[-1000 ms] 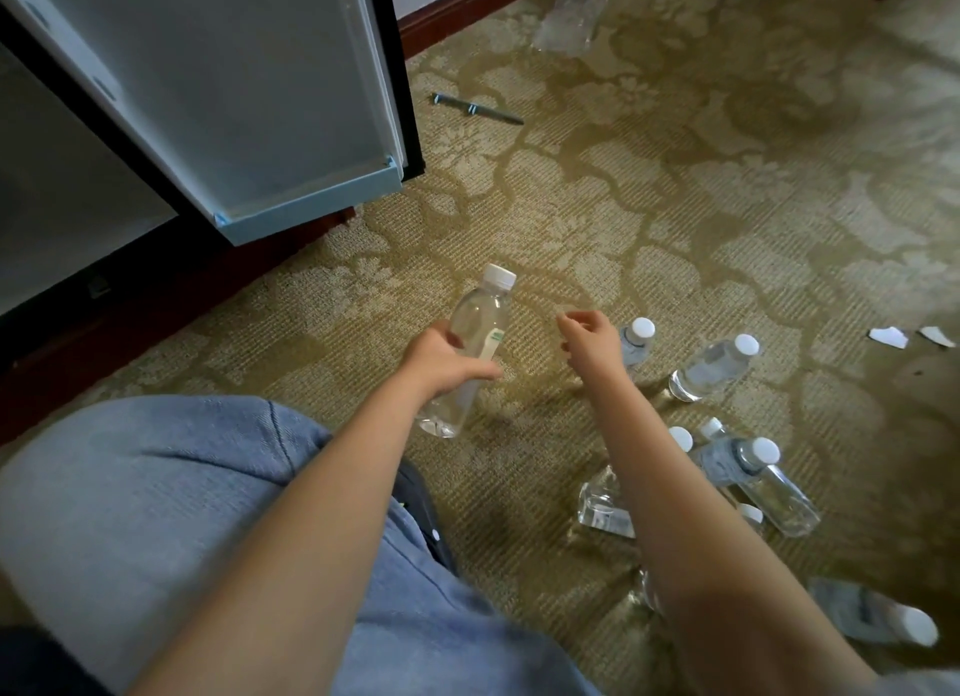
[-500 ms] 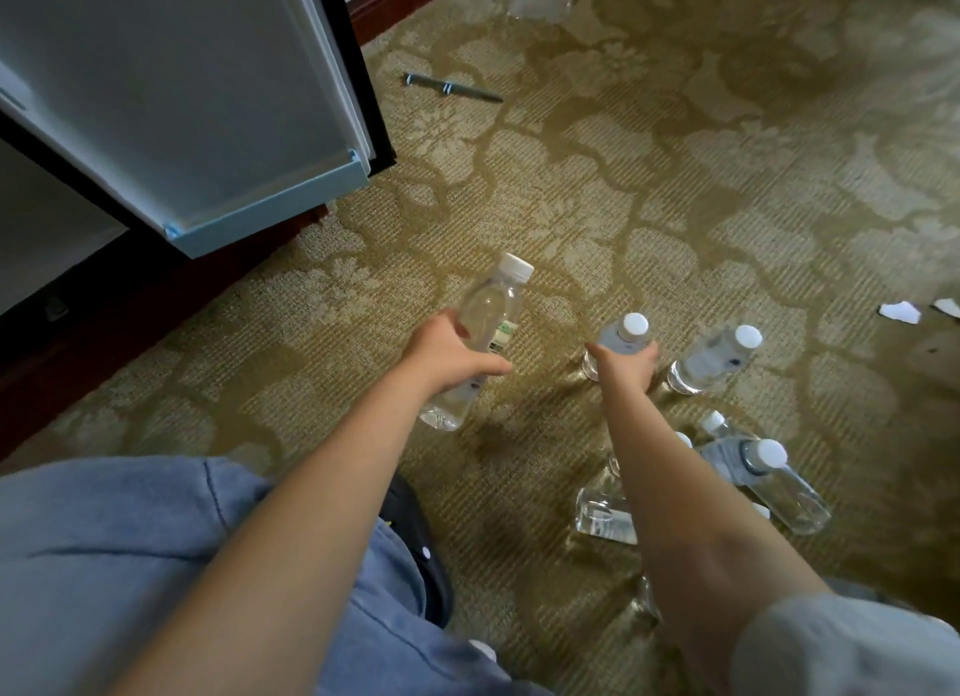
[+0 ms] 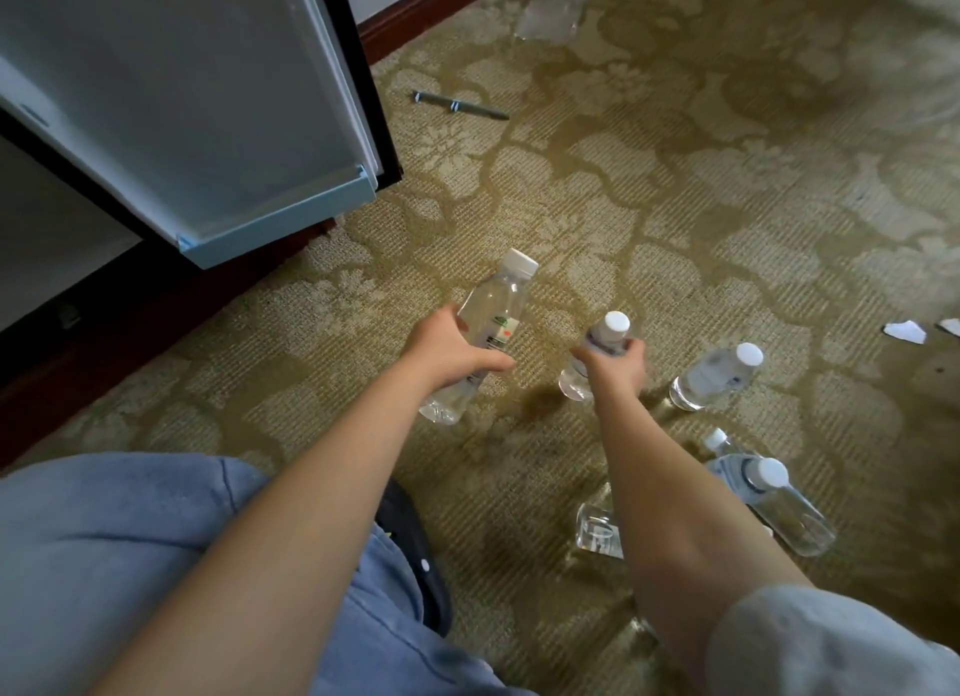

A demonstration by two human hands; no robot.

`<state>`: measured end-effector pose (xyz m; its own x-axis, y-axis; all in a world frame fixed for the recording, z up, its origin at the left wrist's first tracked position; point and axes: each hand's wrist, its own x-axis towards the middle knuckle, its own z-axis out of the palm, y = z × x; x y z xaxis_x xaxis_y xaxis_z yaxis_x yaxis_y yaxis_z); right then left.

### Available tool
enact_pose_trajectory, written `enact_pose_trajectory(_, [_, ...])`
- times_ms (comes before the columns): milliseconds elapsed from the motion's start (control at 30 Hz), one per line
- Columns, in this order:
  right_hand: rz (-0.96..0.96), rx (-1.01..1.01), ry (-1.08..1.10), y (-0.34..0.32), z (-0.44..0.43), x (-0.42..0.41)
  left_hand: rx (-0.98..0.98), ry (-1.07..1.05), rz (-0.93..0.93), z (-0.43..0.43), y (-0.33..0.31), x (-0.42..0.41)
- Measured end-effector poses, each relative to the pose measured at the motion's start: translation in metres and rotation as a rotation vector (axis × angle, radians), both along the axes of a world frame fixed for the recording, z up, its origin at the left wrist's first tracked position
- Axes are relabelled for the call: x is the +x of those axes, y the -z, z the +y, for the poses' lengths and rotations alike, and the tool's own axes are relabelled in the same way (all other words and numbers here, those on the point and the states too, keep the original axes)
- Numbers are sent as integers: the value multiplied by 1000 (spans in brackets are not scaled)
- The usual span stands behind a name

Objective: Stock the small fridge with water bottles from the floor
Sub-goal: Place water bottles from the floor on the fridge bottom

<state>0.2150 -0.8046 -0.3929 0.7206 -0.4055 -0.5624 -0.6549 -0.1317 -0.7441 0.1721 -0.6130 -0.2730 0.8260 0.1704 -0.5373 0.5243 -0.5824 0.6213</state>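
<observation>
Patterned carpet [image 3: 675,201] underfoot. My left hand [image 3: 457,355] wraps a tall bottle [image 3: 496,303]; my right hand [image 3: 621,368] grips a shorter bottle [image 3: 605,337], apparently just lifted clear. Risk: one-handed holds on smooth plastic may slip, or a bottle clips the open fridge door [image 3: 182,97] swinging left. Loose bottles [image 3: 714,375] lie near; a pen [image 3: 460,105] beyond.

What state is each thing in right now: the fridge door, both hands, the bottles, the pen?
fridge door, open.
left hand, grips the green-label bottle.
green-label bottle, capped, tilted, held.
right hand, grips the small bottle.
small bottle, capped, tilted, held.
loose bottle, capped, on the carpet, untouched.
pen, lying on the carpet.
</observation>
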Motion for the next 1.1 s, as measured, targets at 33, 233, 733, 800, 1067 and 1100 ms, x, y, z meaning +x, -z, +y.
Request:
enact_pose_trajectory(33, [-24, 10, -18, -4, 6, 0, 3, -8, -14, 1, -5, -2])
enact_pose_trajectory(233, [-202, 89, -255, -50, 51, -1, -1, -123, -90, 14, -35, -19])
enact_pose_trajectory(733, [-572, 145, -703, -214, 233, -53, 65, -627, -498, 159, -149, -107])
enact_pose_trajectory(800, [-616, 113, -773, -237, 260, -65, 68, -699, -535, 183, -163, -125])
enact_pose_trajectory(1067, [-748, 119, -1027, -313, 365, -126, 72, -972, -641, 280, -194, -219])
enact_pose_trajectory(1100, [-751, 121, -1054, -320, 379, -135, 71, -1011, -651, 292, -195, -230])
